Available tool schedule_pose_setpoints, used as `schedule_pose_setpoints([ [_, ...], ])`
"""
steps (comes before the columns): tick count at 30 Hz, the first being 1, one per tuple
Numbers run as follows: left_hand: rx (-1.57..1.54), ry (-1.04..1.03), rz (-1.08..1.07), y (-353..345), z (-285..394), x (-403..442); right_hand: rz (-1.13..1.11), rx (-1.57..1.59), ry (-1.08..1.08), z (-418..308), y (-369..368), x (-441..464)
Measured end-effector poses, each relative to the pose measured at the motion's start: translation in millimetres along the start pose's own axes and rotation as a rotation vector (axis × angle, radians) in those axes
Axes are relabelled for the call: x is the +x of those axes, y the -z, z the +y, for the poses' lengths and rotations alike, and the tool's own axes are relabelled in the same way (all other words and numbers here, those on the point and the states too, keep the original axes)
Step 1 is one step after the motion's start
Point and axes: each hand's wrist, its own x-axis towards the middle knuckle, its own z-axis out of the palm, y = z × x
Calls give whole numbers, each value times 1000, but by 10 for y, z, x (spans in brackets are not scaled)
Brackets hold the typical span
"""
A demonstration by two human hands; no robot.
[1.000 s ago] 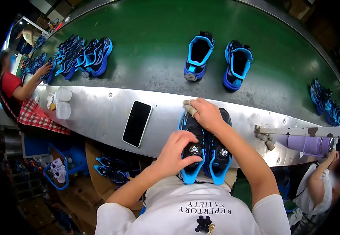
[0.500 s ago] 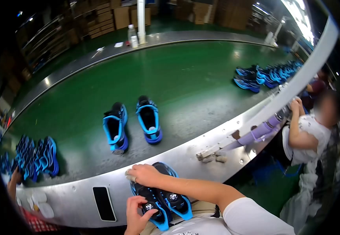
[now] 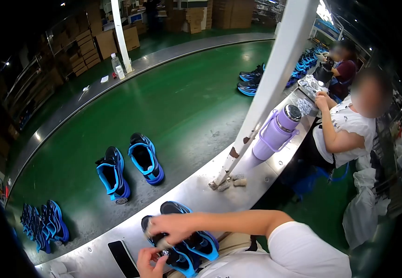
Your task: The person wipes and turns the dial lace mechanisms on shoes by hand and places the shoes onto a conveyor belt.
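"Two shoes (image 3: 200, 242) lie side by side on the steel strip (image 3: 256, 190). What is left of them?"

"Farthest out, a row of shoes (image 3: 45, 227) on the green surface (image 3: 182, 120); then a standing pair (image 3: 113, 169), well apart. The phone (image 3: 123, 258) lies just beside the left hand (image 3: 147, 264)."

"That hand's fingers?"

"Thumb and fingertips stand apart, a gap showing, close by the round dial (image 3: 165, 253) on the left shoe (image 3: 178, 260). Whether they touch it, I can't tell."

"How does that shoe run?"

"Toe ahead and to the left, heel back to the right, towards the lap. So the heel opening lies to the right of those fingers, and the left hand is nearer the dial. The right hand (image 3: 173, 227) reaches across over the forefoot."

"Gripping?"

"Its fingers bend down, blurred; I can't tell if they grip or merely rest."

"And to the right?"

"The right shoe (image 3: 205, 231) lies alongside, nearly parallel, hemming in that side. I can't see whether the heels overhang the near edge. Beyond, there is room along the steel up to the white post (image 3: 277, 76), then the purple flask (image 3: 275, 136) and a co-worker (image 3: 344, 125)."
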Motion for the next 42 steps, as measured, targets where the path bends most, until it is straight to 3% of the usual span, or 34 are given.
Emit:
schedule_pose_setpoints([
  [2,75,-48,-35,-21,155,12,-201,-60,-19,-225,-50,-239],
  [3,105,-61,-60,-42,184,50,-276,-173,-130,-362,-66,-305],
  [9,281,-28,-55,-141,84,183,210,-450,-220,-439,-601,-365],
  [16,327,141,-238,-102,361,324,273,-521,-241,-224,-709,-367],
  [19,204,210,-137,-171,-127,286,292,-430,-215,-269,-609,-391],
  [21,251,7,2,-125,-11,23,219,-404,-104,-330,-545,-348],
  [22,-119,123,92,-138,48,-104,228,-308,-71,-354,-462,-362],
  [24,-344,181,226,-169,61,-375,244,-267,-44,-490,-228,-351],
  [26,-720,432,105,-85,-14,-663,257,-271,-227,-670,-240,-265],
  [28,-888,520,-65,-130,-158,-813,247,-421,-239,-806,-414,-175],
  [31,-1032,548,-53,-91,-179,-958,178,-495,-178,-898,-744,10],
  [33,-1167,619,-59,-186,-27,-708,137,-421,-142,-755,-448,-80],
  [37,-1300,652,-44,-210,-100,-686,36,-213,-326,-873,-283,-108],
  [42,-1362,661,0,-264,-62,-670,33,-243,-311,-844,-299,-97],
])
